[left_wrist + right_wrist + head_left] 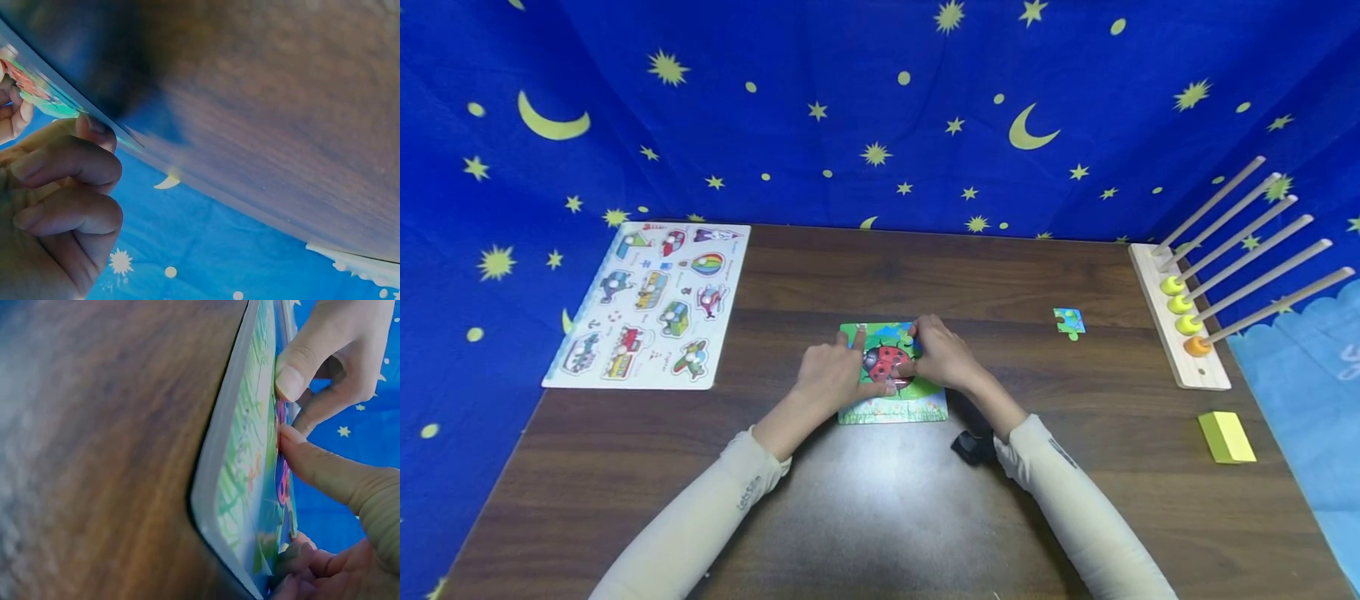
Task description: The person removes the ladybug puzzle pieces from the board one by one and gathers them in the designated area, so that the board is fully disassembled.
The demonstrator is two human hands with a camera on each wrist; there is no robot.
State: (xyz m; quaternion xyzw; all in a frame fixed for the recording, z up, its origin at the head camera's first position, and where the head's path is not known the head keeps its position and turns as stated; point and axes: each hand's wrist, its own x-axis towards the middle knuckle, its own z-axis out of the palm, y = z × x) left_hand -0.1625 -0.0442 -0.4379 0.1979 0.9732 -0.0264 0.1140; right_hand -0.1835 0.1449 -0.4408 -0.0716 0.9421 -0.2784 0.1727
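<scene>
A ladybug jigsaw puzzle [892, 408] in a shallow frame lies on the table, partly covered by both hands. My left hand [831, 377] rests on its left side, index finger and thumb stretched across the picture. The left wrist view shows the other left fingers [75, 215] bent beside the board. My right hand [946, 357] is over the upper right part, its thumb [312, 453] on the ladybug and its bent fingertips near the frame's edge. Between them it pinches a puzzle piece [284, 487], mostly hidden from above. Both thumbs are close together.
One loose puzzle piece [1069, 322] lies to the right. Beyond it stands a wooden peg rack [1180, 333] with yellow and orange beads, and a yellow block [1227, 437] nearer. A vehicle peg board [647, 304] lies at the left. A black object [972, 447] is under the right wrist.
</scene>
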